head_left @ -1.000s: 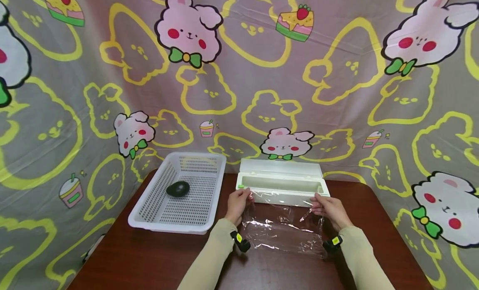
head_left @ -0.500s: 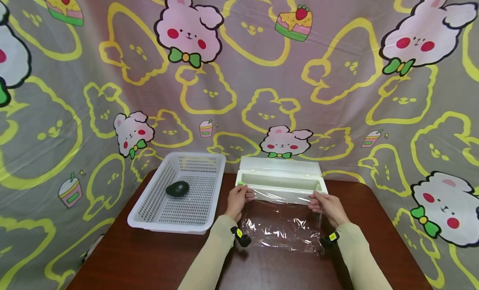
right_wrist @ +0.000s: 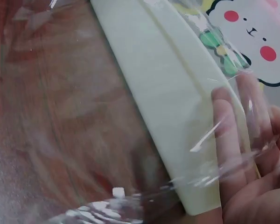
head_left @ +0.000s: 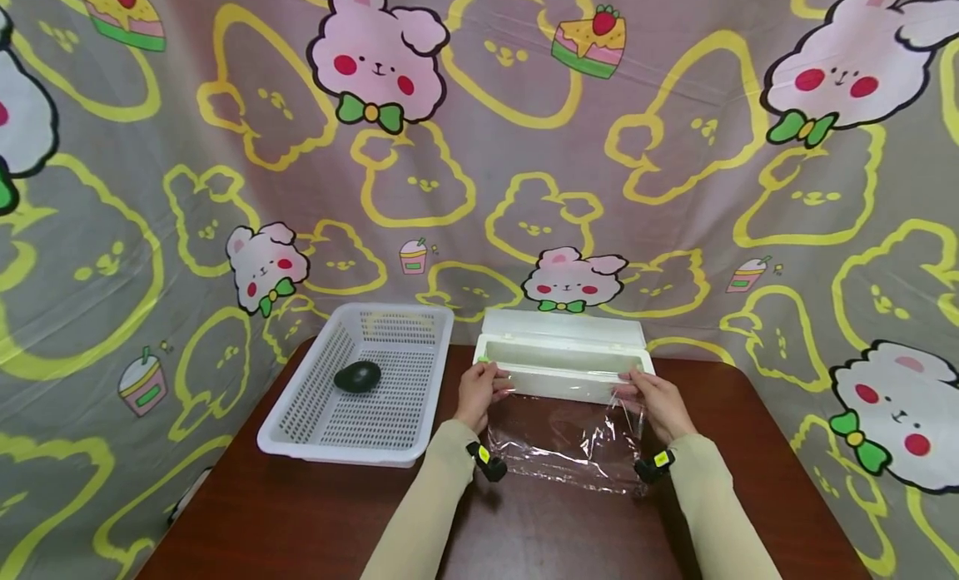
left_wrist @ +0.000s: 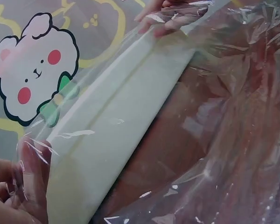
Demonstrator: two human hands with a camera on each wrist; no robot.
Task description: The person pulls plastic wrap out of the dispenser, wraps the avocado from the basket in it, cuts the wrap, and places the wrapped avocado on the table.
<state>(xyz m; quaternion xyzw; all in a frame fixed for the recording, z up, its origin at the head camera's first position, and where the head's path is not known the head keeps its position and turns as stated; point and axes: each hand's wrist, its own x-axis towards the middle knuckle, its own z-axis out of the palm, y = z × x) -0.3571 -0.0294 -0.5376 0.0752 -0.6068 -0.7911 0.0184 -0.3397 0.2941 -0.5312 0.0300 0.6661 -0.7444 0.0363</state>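
Note:
A sheet of clear plastic wrap [head_left: 558, 438] is stretched between both hands and hangs down toward the tabletop. My left hand [head_left: 477, 393] pinches its upper left corner, and my right hand [head_left: 659, 401] pinches the upper right corner. Just behind the film stands a white wrap dispenser box [head_left: 558, 383], its lid [head_left: 562, 324] raised at the back. In the left wrist view the film [left_wrist: 214, 116] runs past the white box front [left_wrist: 112, 126]. The right wrist view shows the right hand's fingers [right_wrist: 228, 140] behind the transparent film, beside the box.
To the left, a white perforated basket [head_left: 337, 456] holds a dark green avocado [head_left: 357, 377]. Both stand on a dark red-brown table [head_left: 315, 513]. A curtain [head_left: 464, 147] printed with rabbits hangs close behind and at the sides.
Both hands have shifted slightly up toward the box, carrying the plastic wrap with them. The sheet's lower edge has risen a little. Basket and avocado are unmoved.

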